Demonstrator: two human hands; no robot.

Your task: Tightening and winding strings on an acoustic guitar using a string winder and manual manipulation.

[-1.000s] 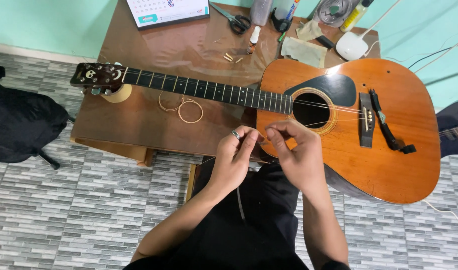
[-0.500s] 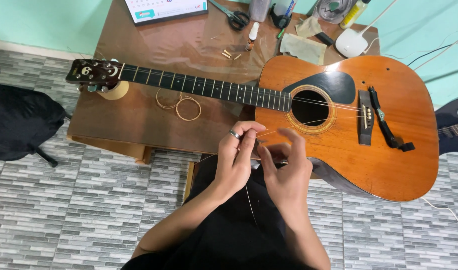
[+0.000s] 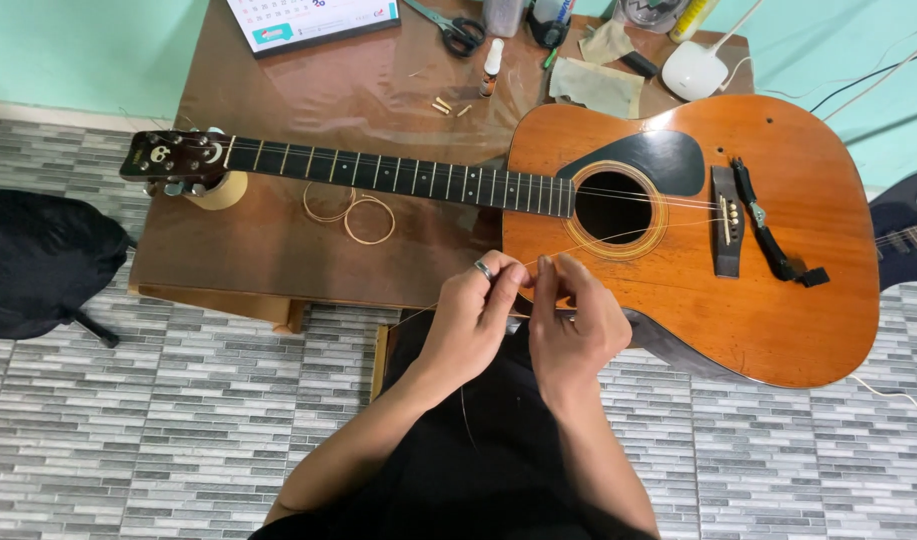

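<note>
An orange acoustic guitar (image 3: 778, 260) lies flat across a brown table (image 3: 358, 90), its headstock (image 3: 173, 160) to the left. My left hand (image 3: 473, 310), with a ring on one finger, and my right hand (image 3: 568, 320) meet at the guitar's near edge. Both pinch a thin loose guitar string (image 3: 628, 235) that runs from the bridge (image 3: 726, 220) over the sound hole to my fingers. Its free end trails left past my left hand and down over my lap.
Coiled strings (image 3: 350, 212) lie on the table under the neck. Scissors (image 3: 448, 25), a small bottle (image 3: 491, 65), a cloth (image 3: 596, 88), a calendar (image 3: 308, 18) and a white device (image 3: 696, 70) sit at the back. A black bag (image 3: 38, 260) rests on the tiled floor at left.
My hands stayed together at the guitar's near edge, working the thin string. The right hand dropped lower and then came back up level with the left.
</note>
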